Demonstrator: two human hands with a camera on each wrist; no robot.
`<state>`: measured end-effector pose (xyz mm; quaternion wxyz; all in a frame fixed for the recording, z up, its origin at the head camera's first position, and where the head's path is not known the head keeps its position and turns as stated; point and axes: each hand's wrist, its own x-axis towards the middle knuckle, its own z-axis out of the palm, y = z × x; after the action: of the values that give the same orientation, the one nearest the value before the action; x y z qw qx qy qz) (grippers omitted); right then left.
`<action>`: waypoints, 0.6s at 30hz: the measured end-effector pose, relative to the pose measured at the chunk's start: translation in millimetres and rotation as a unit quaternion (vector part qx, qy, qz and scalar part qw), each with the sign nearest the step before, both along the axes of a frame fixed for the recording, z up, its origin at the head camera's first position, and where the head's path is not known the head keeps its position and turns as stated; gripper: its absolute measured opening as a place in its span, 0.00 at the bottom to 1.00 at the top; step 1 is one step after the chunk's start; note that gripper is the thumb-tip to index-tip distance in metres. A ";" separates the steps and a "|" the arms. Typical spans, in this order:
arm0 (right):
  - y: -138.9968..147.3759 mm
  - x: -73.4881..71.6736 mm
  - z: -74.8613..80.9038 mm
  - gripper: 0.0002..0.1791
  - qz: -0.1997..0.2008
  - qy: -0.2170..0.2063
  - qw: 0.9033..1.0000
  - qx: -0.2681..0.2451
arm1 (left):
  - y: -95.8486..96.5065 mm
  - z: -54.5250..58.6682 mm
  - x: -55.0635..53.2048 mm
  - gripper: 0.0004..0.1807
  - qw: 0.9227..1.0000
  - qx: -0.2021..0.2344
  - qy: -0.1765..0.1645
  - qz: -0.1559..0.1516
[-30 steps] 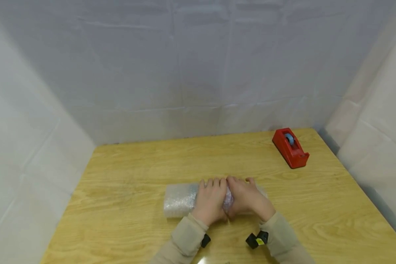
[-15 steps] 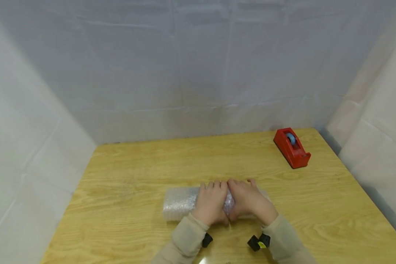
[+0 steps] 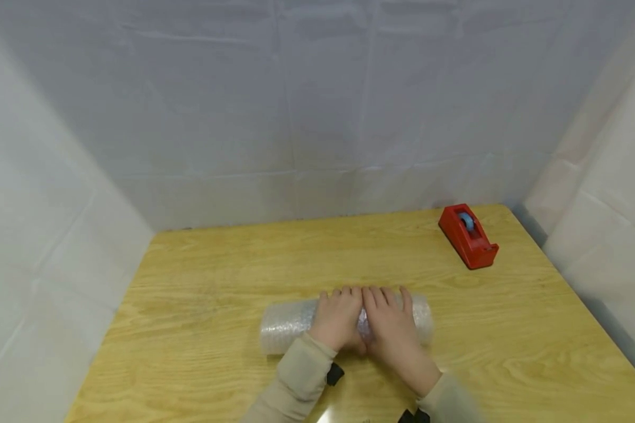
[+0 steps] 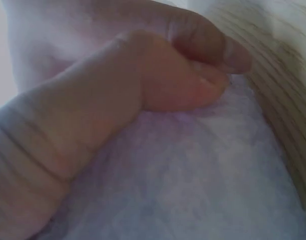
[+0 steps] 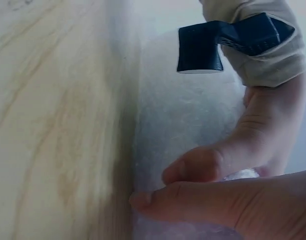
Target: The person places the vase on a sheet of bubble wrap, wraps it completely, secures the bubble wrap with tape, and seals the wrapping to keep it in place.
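A roll of bubble wrap (image 3: 286, 326) lies crosswise on the wooden table, with a purplish tint showing between the hands. My left hand (image 3: 338, 320) grips it just left of its middle, fingers over the top and thumb on the near side. Right beside it, my right hand (image 3: 394, 332) holds the roll with its fingers spread over the top. In the right wrist view, the right thumb (image 5: 208, 205) and the left thumb (image 5: 203, 162) lie close together against the wrap. The left wrist view shows the left thumb (image 4: 158, 75) bent on the wrap's surface. Whatever is inside the roll is hidden.
A red tape dispenser (image 3: 468, 238) with a blue-cored roll stands at the back right of the wooden table (image 3: 217, 264). Pale sheeting (image 3: 243, 117) hangs behind the table and along both sides.
My right wrist has dropped toward the table's front, and that hand now points more straight ahead. More of the roll's right end shows. The left hand has hardly moved.
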<state>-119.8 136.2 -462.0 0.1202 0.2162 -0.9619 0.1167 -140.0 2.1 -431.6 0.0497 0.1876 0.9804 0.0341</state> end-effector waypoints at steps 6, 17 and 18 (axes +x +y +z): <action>1.0 -2.0 1.5 0.52 0.001 -0.001 1.000 -0.010 | 1.1 2.3 0.5 0.54 1.000 -0.001 -0.003 0.008; 2.0 -12.8 9.0 0.57 0.006 -0.084 0.996 -0.009 | -0.4 -0.4 3.5 0.61 0.999 -0.030 0.030 0.000; 2.2 -13.9 9.5 0.58 0.006 -0.093 0.996 -0.008 | -0.1 -0.6 4.2 0.60 0.999 -0.034 0.040 -0.001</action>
<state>-133.6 138.3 -452.5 0.0318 0.2090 -0.9666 0.1449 -135.8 2.0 -432.2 0.0168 0.1881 0.9820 -0.0066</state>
